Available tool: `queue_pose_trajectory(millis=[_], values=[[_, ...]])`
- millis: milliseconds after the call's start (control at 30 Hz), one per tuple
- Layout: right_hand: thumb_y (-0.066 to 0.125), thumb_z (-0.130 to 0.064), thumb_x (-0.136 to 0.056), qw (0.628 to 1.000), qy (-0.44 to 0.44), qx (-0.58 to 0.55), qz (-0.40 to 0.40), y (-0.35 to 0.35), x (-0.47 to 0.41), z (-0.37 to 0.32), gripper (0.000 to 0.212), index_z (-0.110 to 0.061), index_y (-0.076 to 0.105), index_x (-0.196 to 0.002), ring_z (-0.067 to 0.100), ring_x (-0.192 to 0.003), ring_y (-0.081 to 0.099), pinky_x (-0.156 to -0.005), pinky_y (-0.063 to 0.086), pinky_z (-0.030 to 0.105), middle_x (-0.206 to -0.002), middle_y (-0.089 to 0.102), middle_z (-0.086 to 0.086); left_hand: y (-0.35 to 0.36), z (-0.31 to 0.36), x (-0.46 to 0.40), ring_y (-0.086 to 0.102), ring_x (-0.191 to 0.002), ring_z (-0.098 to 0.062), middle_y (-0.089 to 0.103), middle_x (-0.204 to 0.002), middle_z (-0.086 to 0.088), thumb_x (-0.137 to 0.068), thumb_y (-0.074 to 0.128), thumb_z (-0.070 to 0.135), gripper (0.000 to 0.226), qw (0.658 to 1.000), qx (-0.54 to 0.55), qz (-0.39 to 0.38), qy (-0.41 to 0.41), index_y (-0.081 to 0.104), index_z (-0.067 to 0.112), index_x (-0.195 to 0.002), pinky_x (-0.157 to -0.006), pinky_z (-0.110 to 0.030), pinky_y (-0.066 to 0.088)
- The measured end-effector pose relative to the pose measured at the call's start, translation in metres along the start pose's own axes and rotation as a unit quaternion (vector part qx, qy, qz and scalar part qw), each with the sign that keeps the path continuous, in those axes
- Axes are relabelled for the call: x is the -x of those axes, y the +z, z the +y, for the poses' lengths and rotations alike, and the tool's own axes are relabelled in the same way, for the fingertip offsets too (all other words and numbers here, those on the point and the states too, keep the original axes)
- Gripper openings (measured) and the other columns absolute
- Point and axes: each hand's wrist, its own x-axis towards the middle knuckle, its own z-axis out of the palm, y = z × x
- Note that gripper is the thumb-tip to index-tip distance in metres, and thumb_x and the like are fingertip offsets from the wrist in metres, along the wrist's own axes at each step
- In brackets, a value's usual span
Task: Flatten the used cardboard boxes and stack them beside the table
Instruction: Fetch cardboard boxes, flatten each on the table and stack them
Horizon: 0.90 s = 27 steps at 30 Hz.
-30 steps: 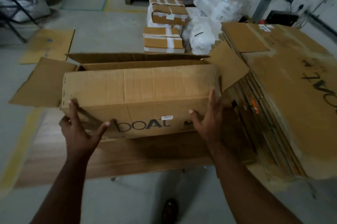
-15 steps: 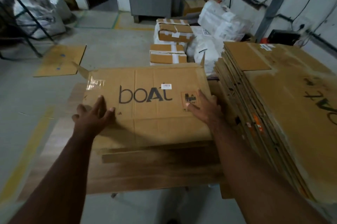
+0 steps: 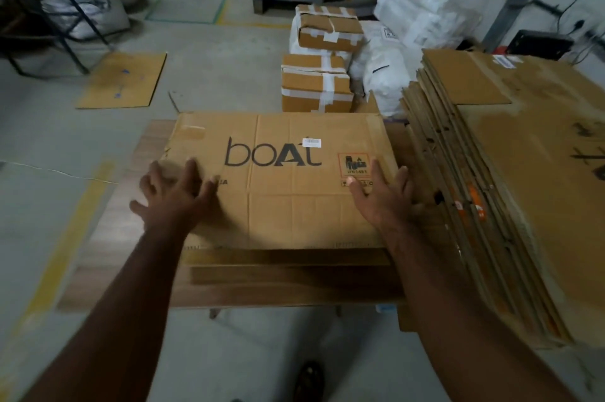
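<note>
Flattened boat box (image 3: 288, 179) is laid on table (image 3: 108, 238); it is pressed by left hand (image 3: 176, 195) and right hand (image 3: 383, 195), fingers spread wide. Cardboard stack (image 3: 491, 205) is seen just beside.

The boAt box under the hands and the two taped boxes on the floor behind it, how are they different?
The boAt box is squashed flat on the table; the taped boxes are full-shaped. The boAt box has big black letters; the taped boxes show only white tape strips. The left hand and right hand lie spread on the boAt box; nobody touches the taped boxes. All are brown cardboard.
</note>
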Motion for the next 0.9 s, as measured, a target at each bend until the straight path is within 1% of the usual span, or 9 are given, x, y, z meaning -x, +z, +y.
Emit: queue_pose_trajectory(millis=[167, 267, 367, 467, 567, 667, 733, 800, 900], values=[[0.032, -0.078, -0.093, 0.960, -0.250, 0.094, 0.082, 0.024, 0.032, -0.013, 0.089, -0.030, 0.006, -0.164, 0.026, -0.158, -0.003, -0.121, 0.002, 0.063, -0.172, -0.003, 0.002, 0.036, 0.033, 0.044, -0.009, -0.156, -0.033, -0.015, -0.170, -0.009, -0.077, 0.023, 0.095, 0.110, 0.952, -0.108, 0.035, 0.283, -0.004, 0.031, -0.162, -0.115, -0.066, -0.016], [0.055, -0.081, -0.079, 0.913, -0.368, 0.165, 0.064, 0.055, 0.056, -0.019, 0.117, -0.023, -0.002, -0.165, 0.026, -0.158, -0.004, -0.121, 0.006, 0.065, -0.172, -0.007, 0.004, 0.069, 0.040, 0.065, -0.008, -0.156, -0.035, -0.013, -0.169, -0.015, -0.074, 0.060, 0.081, 0.127, 0.920, -0.173, 0.038, 0.351, -0.008, 0.020, -0.162, -0.116, -0.070, -0.005], [0.075, -0.068, -0.072, 0.907, -0.343, 0.220, 0.105, 0.072, 0.061, -0.021, 0.133, -0.019, -0.007, -0.164, 0.030, -0.158, -0.002, -0.119, 0.010, 0.068, -0.172, -0.007, 0.008, 0.072, 0.043, 0.073, -0.006, -0.156, -0.037, -0.009, -0.169, -0.017, -0.076, 0.080, 0.052, 0.124, 0.933, -0.172, 0.060, 0.311, -0.005, 0.025, -0.162, -0.115, -0.071, -0.002], [0.072, -0.042, -0.083, 0.908, -0.334, 0.215, 0.132, 0.079, 0.063, -0.020, 0.113, -0.019, -0.004, -0.164, 0.031, -0.158, 0.003, -0.118, 0.013, 0.069, -0.172, -0.003, 0.009, 0.066, 0.038, 0.069, -0.014, -0.155, -0.033, -0.021, -0.168, -0.013, -0.087, 0.072, 0.035, 0.117, 0.932, -0.204, 0.030, 0.297, -0.021, 0.032, -0.157, -0.116, -0.068, -0.003], [0.064, -0.028, -0.083, 0.920, -0.326, 0.191, 0.106, 0.074, 0.068, -0.021, 0.105, -0.022, -0.001, -0.165, 0.029, -0.158, 0.004, -0.118, 0.016, 0.067, -0.172, 0.001, 0.007, 0.048, 0.036, 0.070, -0.007, -0.157, -0.032, -0.016, -0.169, -0.010, -0.088, 0.071, 0.040, 0.111, 0.924, -0.188, -0.001, 0.333, -0.014, 0.031, -0.159, -0.121, -0.062, 0.017], [0.067, -0.035, -0.084, 0.937, -0.302, 0.175, 0.026, 0.055, 0.082, -0.030, 0.111, -0.026, -0.011, -0.163, 0.026, -0.158, -0.007, -0.122, 0.010, 0.063, -0.172, -0.011, 0.004, 0.023, 0.033, 0.077, -0.008, -0.157, -0.031, -0.016, -0.169, -0.008, -0.095, 0.056, 0.055, 0.096, 0.917, -0.195, -0.052, 0.345, -0.007, 0.026, -0.162, -0.124, -0.056, 0.016], [0.065, -0.039, -0.088, 0.944, -0.288, 0.162, -0.013, 0.036, 0.094, -0.036, 0.102, -0.026, -0.003, -0.164, 0.023, -0.158, -0.005, -0.124, 0.007, 0.059, -0.172, -0.006, 0.001, 0.008, 0.026, 0.080, 0.001, -0.157, -0.028, -0.005, -0.171, -0.005, -0.095, 0.049, 0.061, 0.089, 0.913, -0.202, -0.068, 0.349, 0.001, 0.026, -0.162, -0.124, -0.051, 0.017], [0.060, -0.041, -0.092, 0.947, -0.287, 0.143, -0.018, 0.013, 0.107, -0.038, 0.082, -0.026, 0.020, -0.161, 0.021, -0.155, 0.017, -0.123, 0.013, 0.056, -0.169, 0.020, -0.001, -0.008, 0.018, 0.084, 0.029, -0.151, -0.025, 0.029, -0.166, -0.002, -0.094, 0.041, 0.063, 0.072, 0.903, -0.183, -0.039, 0.387, 0.028, 0.029, -0.156, -0.117, -0.048, 0.029], [0.058, -0.038, -0.098, 0.954, -0.284, 0.088, 0.038, -0.021, 0.117, -0.039, 0.046, -0.028, 0.055, -0.142, 0.020, -0.130, 0.052, -0.116, 0.027, 0.050, -0.142, 0.060, -0.004, -0.033, 0.016, 0.087, 0.064, -0.112, -0.022, 0.070, -0.122, 0.001, -0.095, 0.035, 0.055, 0.045, 0.886, -0.165, 0.070, 0.429, 0.062, 0.029, -0.120, -0.099, -0.044, 0.042]])
